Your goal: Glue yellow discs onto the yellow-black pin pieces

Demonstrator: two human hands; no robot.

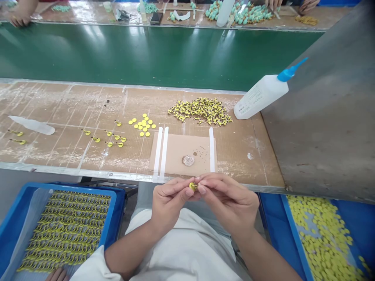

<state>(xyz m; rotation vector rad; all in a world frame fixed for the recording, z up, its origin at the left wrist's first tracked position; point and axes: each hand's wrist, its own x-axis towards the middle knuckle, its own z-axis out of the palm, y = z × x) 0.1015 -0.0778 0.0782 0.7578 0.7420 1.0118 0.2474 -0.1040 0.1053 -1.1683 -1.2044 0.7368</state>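
Observation:
Both hands meet just in front of the table's near edge. My left hand (168,201) pinches a small yellow disc (191,185) between thumb and forefinger. Touching the disc's right side, my right hand (233,201) has its fingertips closed on a small yellow-and-dark piece (196,187), whose shape is mostly hidden by the fingers. Beyond them, a small clear round dish (188,160) sits on a taped cardboard sheet (175,150). Loose yellow discs (144,123) and a heap of small yellow-and-dark pieces (202,110) lie farther back.
A white bottle with a blue nozzle (260,97) leans against a metal panel (325,109). Assembled discs (108,133) lie left. Blue trays (113,218) (293,230) flank me below the table. Across the green belt (146,54), other people's hands (274,4) work; fingers (58,275) show lower left.

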